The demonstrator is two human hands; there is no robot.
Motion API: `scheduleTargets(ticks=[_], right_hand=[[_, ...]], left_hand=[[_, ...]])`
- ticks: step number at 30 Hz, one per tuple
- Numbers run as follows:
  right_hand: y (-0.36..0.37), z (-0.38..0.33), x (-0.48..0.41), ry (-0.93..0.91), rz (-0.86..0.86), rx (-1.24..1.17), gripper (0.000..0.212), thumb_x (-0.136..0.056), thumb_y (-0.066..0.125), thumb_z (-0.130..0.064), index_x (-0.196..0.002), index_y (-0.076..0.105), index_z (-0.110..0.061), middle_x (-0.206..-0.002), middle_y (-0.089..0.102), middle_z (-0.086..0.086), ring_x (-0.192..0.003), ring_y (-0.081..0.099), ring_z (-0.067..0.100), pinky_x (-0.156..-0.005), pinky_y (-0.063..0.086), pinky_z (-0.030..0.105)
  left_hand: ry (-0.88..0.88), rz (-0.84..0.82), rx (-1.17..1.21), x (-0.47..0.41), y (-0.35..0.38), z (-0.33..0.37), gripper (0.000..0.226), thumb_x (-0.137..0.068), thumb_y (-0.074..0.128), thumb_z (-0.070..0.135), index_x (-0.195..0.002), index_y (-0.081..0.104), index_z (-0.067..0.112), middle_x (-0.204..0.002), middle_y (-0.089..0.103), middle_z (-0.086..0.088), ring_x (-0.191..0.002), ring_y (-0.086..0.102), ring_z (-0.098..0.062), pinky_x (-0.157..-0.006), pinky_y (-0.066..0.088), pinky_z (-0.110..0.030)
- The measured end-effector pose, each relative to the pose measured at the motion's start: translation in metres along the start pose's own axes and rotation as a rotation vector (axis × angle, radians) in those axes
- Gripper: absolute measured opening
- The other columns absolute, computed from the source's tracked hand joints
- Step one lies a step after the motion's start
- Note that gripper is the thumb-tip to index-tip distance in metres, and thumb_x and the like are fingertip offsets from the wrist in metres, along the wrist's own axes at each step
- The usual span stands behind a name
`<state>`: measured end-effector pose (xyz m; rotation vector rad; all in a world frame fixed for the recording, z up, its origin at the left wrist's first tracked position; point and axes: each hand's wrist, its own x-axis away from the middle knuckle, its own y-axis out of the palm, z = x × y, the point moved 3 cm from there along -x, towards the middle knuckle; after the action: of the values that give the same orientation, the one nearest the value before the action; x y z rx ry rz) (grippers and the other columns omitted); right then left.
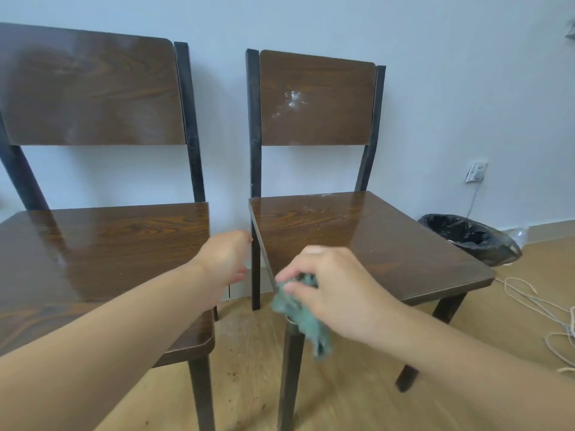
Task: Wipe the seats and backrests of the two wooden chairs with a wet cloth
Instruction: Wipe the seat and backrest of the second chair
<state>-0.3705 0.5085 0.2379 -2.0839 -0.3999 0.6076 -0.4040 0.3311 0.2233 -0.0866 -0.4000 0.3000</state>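
Two wooden chairs stand side by side against a pale wall, with a narrow strip of floor between them. The left chair (102, 244) has a glossy seat; my left hand (225, 259) reaches over its right edge into the gap, fingers curled under, so I cannot tell if it grips anything. The right chair (357, 237) carries white smears on its backrest (317, 99). My right hand (339, 290) pinches one green cloth (298, 315) at that seat's front left corner; the cloth hangs lengthwise, downward, blurred. Farther right, open floor holds one black-lined bin (469, 237) and loose cord (541, 306).
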Motion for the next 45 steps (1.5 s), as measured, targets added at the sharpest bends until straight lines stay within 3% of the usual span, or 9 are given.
scheduleTargets(ticks=[3, 6, 13, 16, 21, 28, 35, 39, 45], right_hand=[[-0.015, 0.034, -0.041, 0.139, 0.176, 0.04, 0.017, -0.096, 0.066, -0.019, -0.108, 0.076, -0.022, -0.113, 0.066, -0.005, -0.109, 0.061, 0.012, -0.099, 0.052, 0.031], [-0.002, 0.05, -0.056, 0.201, 0.171, 0.074, 0.018, -0.097, 0.064, -0.017, -0.111, 0.076, -0.019, -0.121, 0.066, -0.001, -0.116, 0.061, 0.018, -0.102, 0.049, 0.032], [0.018, -0.008, 0.011, -0.105, -0.029, 0.046, 0.018, -0.098, 0.061, -0.023, -0.11, 0.074, -0.028, -0.107, 0.062, -0.014, -0.102, 0.058, 0.004, -0.092, 0.049, 0.025], [0.002, -0.011, 0.023, -0.087, -0.087, -0.044, 0.016, -0.096, 0.064, -0.028, -0.107, 0.075, -0.032, -0.103, 0.063, -0.018, -0.099, 0.059, 0.0, -0.09, 0.048, 0.021], [-0.014, 0.031, -0.027, 0.07, 0.148, 0.046, 0.017, -0.095, 0.067, -0.021, -0.107, 0.077, -0.026, -0.105, 0.065, -0.011, -0.102, 0.059, 0.005, -0.098, 0.051, 0.033], [0.007, 0.031, -0.012, -0.026, 0.024, 0.077, 0.019, -0.099, 0.061, -0.024, -0.113, 0.073, -0.026, -0.108, 0.062, -0.01, -0.103, 0.058, 0.009, -0.089, 0.049, 0.026], [-0.059, 0.182, -0.045, 0.288, 0.222, 0.388, 0.016, -0.098, 0.06, -0.011, -0.104, 0.075, -0.012, -0.109, 0.066, 0.006, -0.103, 0.065, 0.027, -0.093, 0.051, 0.038], [-0.103, 0.242, -0.03, 0.499, 0.184, 0.556, 0.018, -0.095, 0.061, -0.006, -0.109, 0.072, -0.008, -0.111, 0.068, 0.016, -0.103, 0.064, 0.035, -0.089, 0.049, 0.038], [-0.105, 0.255, -0.069, 0.524, 0.268, 0.384, 0.012, -0.094, 0.064, -0.008, -0.098, 0.076, -0.008, -0.103, 0.073, 0.016, -0.085, 0.064, 0.031, -0.082, 0.053, 0.034]], left_hand=[[0.009, 0.013, -0.003, -0.002, -0.001, 0.001, 0.029, -0.102, 0.052, 0.02, -0.128, 0.058, 0.01, -0.123, 0.059, -0.015, -0.114, 0.063, -0.033, -0.086, 0.054, -0.036], [0.019, 0.0, -0.015, 0.001, 0.004, 0.004, 0.016, -0.104, 0.049, 0.017, -0.115, 0.058, 0.011, -0.127, 0.057, -0.017, -0.119, 0.062, -0.036, -0.093, 0.053, -0.04], [-0.012, -0.025, -0.046, 0.004, 0.012, 0.004, 0.042, -0.102, 0.05, 0.023, -0.141, 0.052, 0.005, -0.132, 0.058, -0.021, -0.111, 0.067, -0.034, -0.084, 0.056, -0.037], [-0.018, -0.029, -0.039, 0.006, 0.011, 0.006, 0.044, -0.102, 0.05, 0.023, -0.142, 0.052, 0.005, -0.132, 0.058, -0.021, -0.112, 0.066, -0.034, -0.084, 0.057, -0.037], [-0.019, -0.009, -0.047, 0.006, 0.014, 0.008, 0.043, -0.103, 0.051, 0.023, -0.142, 0.051, 0.007, -0.133, 0.058, -0.019, -0.114, 0.065, -0.032, -0.08, 0.054, -0.036], [-0.038, -0.007, -0.065, -0.005, 0.02, 0.004, 0.042, -0.101, 0.054, 0.019, -0.14, 0.052, 0.006, -0.124, 0.059, -0.018, -0.108, 0.067, -0.032, -0.078, 0.055, -0.037], [-0.086, -0.031, -0.041, -0.001, 0.021, 0.006, 0.043, -0.1, 0.057, 0.017, -0.141, 0.051, 0.004, -0.117, 0.057, -0.019, -0.108, 0.065, -0.035, -0.084, 0.054, -0.04], [-0.08, -0.04, -0.003, -0.004, 0.019, 0.003, 0.039, -0.101, 0.056, 0.017, -0.138, 0.053, 0.005, -0.129, 0.058, -0.02, -0.114, 0.065, -0.035, -0.086, 0.055, -0.039], [-0.117, 0.006, 0.094, -0.02, 0.02, -0.006, 0.019, -0.104, 0.047, 0.015, -0.119, 0.054, 0.007, -0.126, 0.059, -0.019, -0.115, 0.064, -0.035, -0.085, 0.055, -0.036]])
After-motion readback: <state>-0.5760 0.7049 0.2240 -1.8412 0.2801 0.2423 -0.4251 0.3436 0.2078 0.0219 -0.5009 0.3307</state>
